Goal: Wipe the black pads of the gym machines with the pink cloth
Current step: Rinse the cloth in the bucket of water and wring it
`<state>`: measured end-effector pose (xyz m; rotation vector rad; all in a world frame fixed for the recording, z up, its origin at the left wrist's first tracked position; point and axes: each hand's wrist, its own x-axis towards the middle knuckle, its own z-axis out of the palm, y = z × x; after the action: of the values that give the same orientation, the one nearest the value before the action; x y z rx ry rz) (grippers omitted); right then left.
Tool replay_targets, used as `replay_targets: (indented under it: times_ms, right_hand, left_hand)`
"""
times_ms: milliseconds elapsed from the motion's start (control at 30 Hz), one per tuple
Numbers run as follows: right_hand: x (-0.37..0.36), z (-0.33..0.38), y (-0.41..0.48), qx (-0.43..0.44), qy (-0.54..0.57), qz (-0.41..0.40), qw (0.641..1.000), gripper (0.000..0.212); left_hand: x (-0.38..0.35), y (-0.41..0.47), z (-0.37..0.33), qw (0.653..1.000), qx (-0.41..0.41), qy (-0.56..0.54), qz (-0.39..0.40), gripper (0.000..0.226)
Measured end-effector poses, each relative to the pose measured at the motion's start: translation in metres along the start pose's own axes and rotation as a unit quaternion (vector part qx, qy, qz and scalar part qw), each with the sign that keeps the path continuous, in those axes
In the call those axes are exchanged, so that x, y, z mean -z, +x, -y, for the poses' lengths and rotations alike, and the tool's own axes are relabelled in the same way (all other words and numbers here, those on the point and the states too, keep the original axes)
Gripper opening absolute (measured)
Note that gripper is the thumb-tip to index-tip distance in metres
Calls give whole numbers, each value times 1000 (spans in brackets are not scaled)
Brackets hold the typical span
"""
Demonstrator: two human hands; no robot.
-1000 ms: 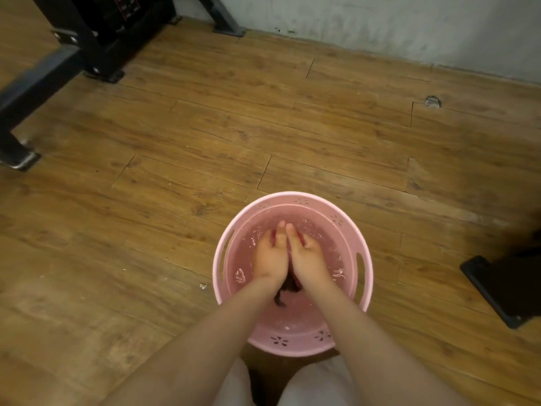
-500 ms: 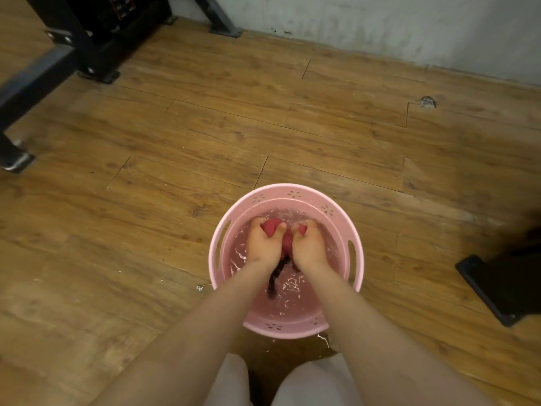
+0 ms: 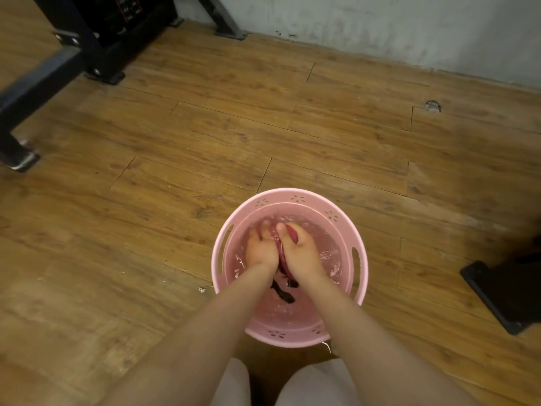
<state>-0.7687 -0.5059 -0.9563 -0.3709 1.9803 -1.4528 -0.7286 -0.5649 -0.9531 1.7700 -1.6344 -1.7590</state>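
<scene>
A pink plastic basin (image 3: 298,197) with water stands on the wooden floor in front of my knees. Both hands are inside it, side by side. My left hand (image 3: 260,249) and my right hand (image 3: 301,253) each grip the wet pink cloth (image 3: 281,253), which is bunched between them and looks dark red where soaked. A dark end of the cloth (image 3: 282,291) trails in the water below my wrists. No black pad shows clearly.
A black gym machine frame (image 3: 87,39) stands at the upper left, with a foot (image 3: 17,159) at the left edge. Another black machine base (image 3: 509,294) lies at the right. A grey wall (image 3: 409,27) runs along the back. Water drops spot the floor by the basin.
The hands went from flat fingers pressing the cloth under water to gripping and rubbing it between them. The water is more stirred up. The view shifted slightly.
</scene>
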Motion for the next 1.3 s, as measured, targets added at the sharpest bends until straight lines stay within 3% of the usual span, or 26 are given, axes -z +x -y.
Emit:
replay_targets:
  times_ms: [133,333,467,600,767,867,967,1067,1133,1300]
  right_hand:
    - [-4,6,1,21,-51,-4,998,27]
    - [0,5,10,-21,-149,-40,988,40]
    - [6,4,19,-79,-147,-67,984,23]
    - [8,-2,23,-127,-187,-73,972,12]
    - [9,-2,23,-147,-152,-65,975,36]
    - [9,7,19,-184,-49,-27,981,51]
    - [6,14,14,-173,-24,12,985,53]
    - [2,17,11,-163,9,20,986,53]
    - [0,14,12,-143,0,6,990,48]
    - [-5,4,16,-93,-72,1,993,40]
  left_hand:
    - [0,2,-6,999,-25,-26,33,44]
    - [-2,-3,-8,990,-119,10,68,45]
    - [-4,-3,-8,990,-129,3,60,32]
    - [-5,-2,-7,994,-86,47,43,25]
    - [-1,2,-5,981,-89,172,-7,20]
    - [-1,9,0,982,-72,176,4,39]
    - [-2,9,0,985,-31,162,39,58]
    - [-3,6,-4,994,5,92,56,60]
    - [-4,6,-6,997,0,50,53,58]
    - [-7,6,-4,994,-43,79,60,52]
